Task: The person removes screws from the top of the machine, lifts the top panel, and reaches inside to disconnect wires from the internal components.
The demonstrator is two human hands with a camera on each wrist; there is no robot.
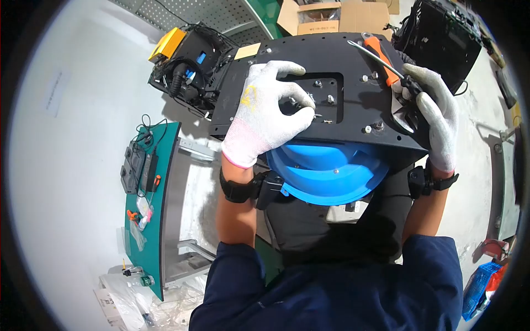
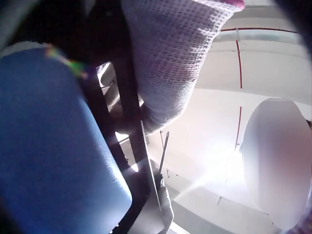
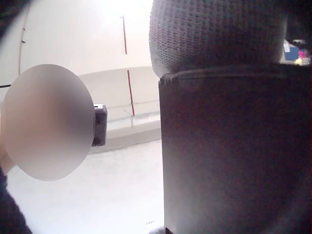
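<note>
In the head view my gloved left hand (image 1: pixel 271 107) reaches over the rectangular recess of a black metal panel (image 1: pixel 353 129). Its thumb and a bent finger come close together at small screws (image 1: pixel 318 116) in the recess; I cannot tell whether they pinch one. At the panel's right edge my gloved right hand (image 1: pixel 439 113) holds a screwdriver (image 1: pixel 411 85) by its black handle, the shaft pointing up and left. Under that shaft lies an orange-handled tool (image 1: pixel 380 55). The left wrist view shows the left glove (image 2: pixel 168 58) at the panel's edge, with the screwdriver shaft (image 2: pixel 165 151) beyond.
Several bolts (image 1: pixel 365 79) stand on the panel. A blue curved plastic part (image 1: pixel 331 174) sits below its near edge. Cable-laden black equipment (image 1: pixel 190 71) stands at the left, more (image 1: pixel 441 41) at the right. A green-topped table (image 1: pixel 152 231) is at left; cardboard boxes (image 1: pixel 353 19) lie behind.
</note>
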